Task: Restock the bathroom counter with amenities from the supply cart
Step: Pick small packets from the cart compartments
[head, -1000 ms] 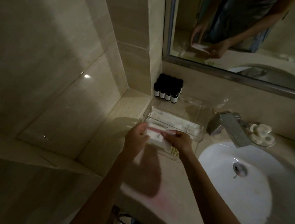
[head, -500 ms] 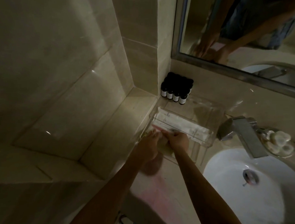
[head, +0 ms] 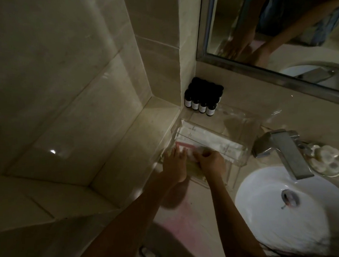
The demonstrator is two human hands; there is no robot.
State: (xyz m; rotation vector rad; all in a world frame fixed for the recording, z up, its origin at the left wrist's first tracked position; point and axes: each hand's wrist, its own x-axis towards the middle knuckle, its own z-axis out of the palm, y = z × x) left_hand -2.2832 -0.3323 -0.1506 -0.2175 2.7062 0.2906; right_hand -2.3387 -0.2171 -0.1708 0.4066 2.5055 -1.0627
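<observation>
The amenity packets (head: 187,150) lie at the near end of the clear tray (head: 243,154) on the tabletop (head: 189,211). The left hand (head: 175,165) presses them with straight fingers, and the right hand (head: 211,161) pinches them. They look light, thin and slippery, best held by the edges.

Counter (head: 198,218) bears clear tray (head: 244,165); dark bottles (head: 202,102) stand just behind it.

White packets (head: 206,139) are lying flat in a clear tray (head: 245,156), a pink-edged packet (head: 186,146) resting at its near end. Dark bottles (head: 201,102) are standing clustered behind.
</observation>
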